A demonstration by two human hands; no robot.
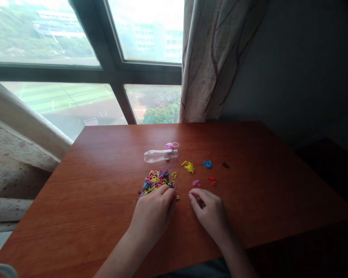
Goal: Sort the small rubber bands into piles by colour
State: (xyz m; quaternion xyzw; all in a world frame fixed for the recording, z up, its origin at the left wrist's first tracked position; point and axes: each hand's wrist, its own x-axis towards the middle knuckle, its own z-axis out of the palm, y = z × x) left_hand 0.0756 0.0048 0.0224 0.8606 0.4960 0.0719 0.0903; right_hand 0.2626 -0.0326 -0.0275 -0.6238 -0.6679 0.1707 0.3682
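Observation:
A mixed heap of small coloured loops (156, 178), shaped like pear-shaped safety pins, lies at mid-table. My left hand (158, 202) rests over the heap's near right side with its fingers curled closed; whatever is in them is hidden. To its right, my right hand (208, 208) has thumb and forefinger pressed together, and I cannot make out anything between them. Just beyond it are small groups of pink loops (196, 182) and red loops (212, 180). Farther back lie yellow loops (189, 166), blue loops (207, 164) and dark loops (225, 165).
Behind the heap a clear plastic bottle (159, 155) lies on its side, neck to the right. A pink cap with a ring (171, 146) sits behind its neck. The wooden table (104, 173) ends at the window and a curtain (211, 58).

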